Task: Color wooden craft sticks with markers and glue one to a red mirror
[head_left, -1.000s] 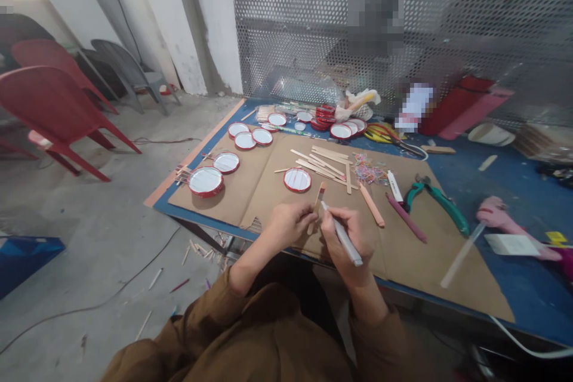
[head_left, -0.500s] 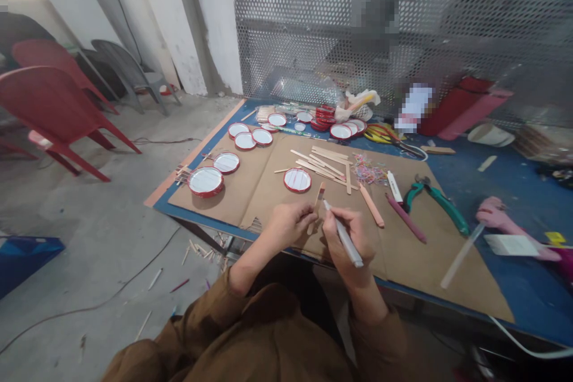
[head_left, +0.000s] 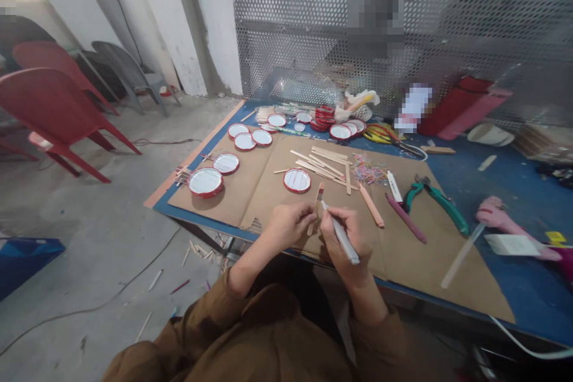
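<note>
Between thumb and fingers, my left hand (head_left: 290, 224) pinches a wooden craft stick (head_left: 320, 192), held upright over the cardboard; dark reddish marks show near its top end. My right hand (head_left: 347, 236) is closed around a white marker pen (head_left: 344, 239), its tip touching or very close to the stick. Just beyond my hands lies a round lid (head_left: 297, 180) with a red rim and a white face. Several loose craft sticks (head_left: 322, 164) are scattered behind it. To the right of my right hand lie a peach marker (head_left: 371, 205) and a dark pink marker (head_left: 405, 218).
A cardboard sheet (head_left: 447, 268) covers much of the blue table. Green-handled pliers (head_left: 447, 209) and a pink glue gun (head_left: 496, 215) with a glue stick lie right. Coloured rubber bands (head_left: 369, 168) sit in a heap. Red-rimmed lids (head_left: 245, 141) stand far left. Red chairs (head_left: 58, 107) are on the floor.
My right hand and the white marker have shifted slightly left and down along the stick. My left hand and the stick are nearly unmoved.
</note>
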A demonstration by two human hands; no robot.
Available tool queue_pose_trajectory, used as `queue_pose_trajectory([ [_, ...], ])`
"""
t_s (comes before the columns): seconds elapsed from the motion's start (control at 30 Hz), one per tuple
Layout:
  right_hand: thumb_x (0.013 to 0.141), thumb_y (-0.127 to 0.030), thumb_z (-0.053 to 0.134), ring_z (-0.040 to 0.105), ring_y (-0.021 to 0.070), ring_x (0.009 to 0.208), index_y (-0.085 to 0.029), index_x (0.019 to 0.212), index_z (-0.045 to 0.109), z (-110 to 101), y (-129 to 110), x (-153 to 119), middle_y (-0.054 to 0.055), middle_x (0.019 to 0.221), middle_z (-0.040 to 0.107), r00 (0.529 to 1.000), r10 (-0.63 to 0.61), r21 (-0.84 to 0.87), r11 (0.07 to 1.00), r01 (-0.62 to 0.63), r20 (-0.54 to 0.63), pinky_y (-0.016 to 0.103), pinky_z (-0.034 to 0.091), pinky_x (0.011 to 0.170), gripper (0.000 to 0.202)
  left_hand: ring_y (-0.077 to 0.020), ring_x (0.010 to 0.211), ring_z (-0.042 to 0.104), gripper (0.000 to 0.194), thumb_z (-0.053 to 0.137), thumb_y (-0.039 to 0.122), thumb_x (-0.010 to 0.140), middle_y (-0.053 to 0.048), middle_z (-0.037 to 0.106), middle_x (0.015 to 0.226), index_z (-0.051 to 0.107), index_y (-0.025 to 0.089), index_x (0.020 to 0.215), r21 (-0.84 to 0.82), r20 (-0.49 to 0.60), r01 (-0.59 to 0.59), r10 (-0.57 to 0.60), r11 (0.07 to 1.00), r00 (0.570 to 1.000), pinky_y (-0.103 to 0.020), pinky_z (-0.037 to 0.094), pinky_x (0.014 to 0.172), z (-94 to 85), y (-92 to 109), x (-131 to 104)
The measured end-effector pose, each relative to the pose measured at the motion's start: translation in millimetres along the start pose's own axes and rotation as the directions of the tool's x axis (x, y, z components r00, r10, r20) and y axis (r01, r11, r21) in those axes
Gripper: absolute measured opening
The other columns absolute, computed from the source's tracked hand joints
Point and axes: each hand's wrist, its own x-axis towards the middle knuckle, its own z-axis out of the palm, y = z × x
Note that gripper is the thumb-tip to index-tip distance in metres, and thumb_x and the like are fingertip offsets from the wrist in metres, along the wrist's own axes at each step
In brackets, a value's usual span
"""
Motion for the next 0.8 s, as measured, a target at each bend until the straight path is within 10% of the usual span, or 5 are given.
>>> queue_pose_trajectory([
  [0.8,0.088,-0.019,0.062,0.067,0.0142,0.069,-0.019,0.096,0.06,0.4,-1.7,4.1,0.003,0.079,0.069,0.998,-0.058,0.033,0.998,0.058,-0.017,0.024,0.054,0.062,0.008,-0.0112,0.063,0.051,0.02,0.05,0.026,0.089,0.001,0.06,0.066,0.062,0.017,0.074,-0.001,0.006,-0.018,0.018,1.0,1.0,-0.019,0.034,0.058,0.6,-2.1,0.0],
])
